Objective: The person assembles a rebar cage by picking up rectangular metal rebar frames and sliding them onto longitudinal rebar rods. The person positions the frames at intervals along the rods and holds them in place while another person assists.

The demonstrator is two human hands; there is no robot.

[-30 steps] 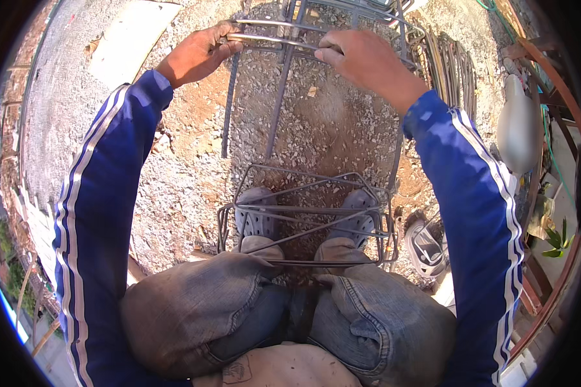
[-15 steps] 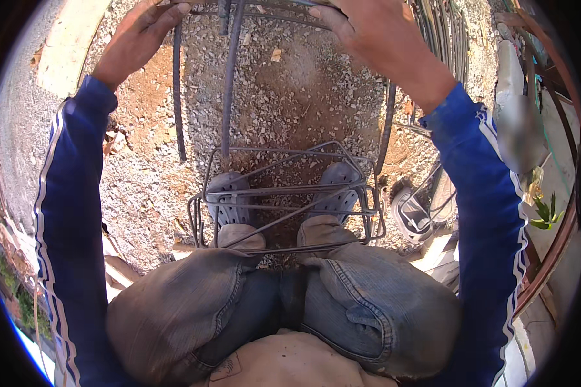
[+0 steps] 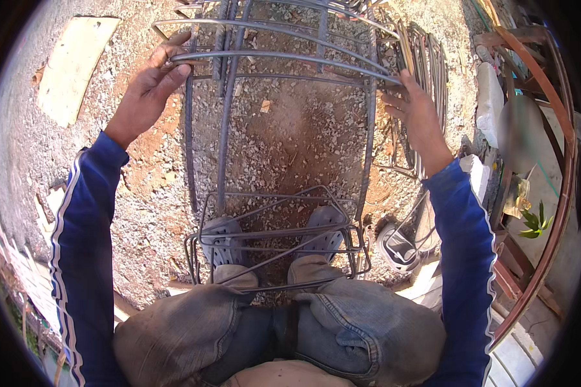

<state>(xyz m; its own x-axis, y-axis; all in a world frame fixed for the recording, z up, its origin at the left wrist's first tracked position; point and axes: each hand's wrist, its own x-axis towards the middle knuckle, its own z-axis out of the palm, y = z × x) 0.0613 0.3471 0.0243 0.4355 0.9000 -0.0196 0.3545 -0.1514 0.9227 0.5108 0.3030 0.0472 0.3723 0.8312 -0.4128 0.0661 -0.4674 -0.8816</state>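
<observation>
My left hand (image 3: 145, 97) is closed on the left end of a bent steel rebar stirrup (image 3: 284, 57), thumb below the bar. At the stirrup's right end, my right hand (image 3: 423, 122) grips near the corner, its lower fingers somewhat apart. The stirrup spans a frame of long ribbed rebars (image 3: 226, 129) running away from me. More bent stirrups (image 3: 303, 26) cross this frame at the far end. Close to my legs, several rectangular wire stirrups (image 3: 281, 248) sit together above my grey clogs (image 3: 223, 245).
A bundle of thin steel rods (image 3: 432, 71) lies right of the frame. A pale board (image 3: 77, 68) rests on the gravel (image 3: 148, 238) at the left. Rusty metal framing (image 3: 565, 193) and a concrete piece (image 3: 489, 103) stand right. A loose sandal (image 3: 398, 248) lies beside my foot.
Both hands appear lower in the picture, the right one also farther right. The view has tilted forward, showing more of the far frame and the stirrup between my hands.
</observation>
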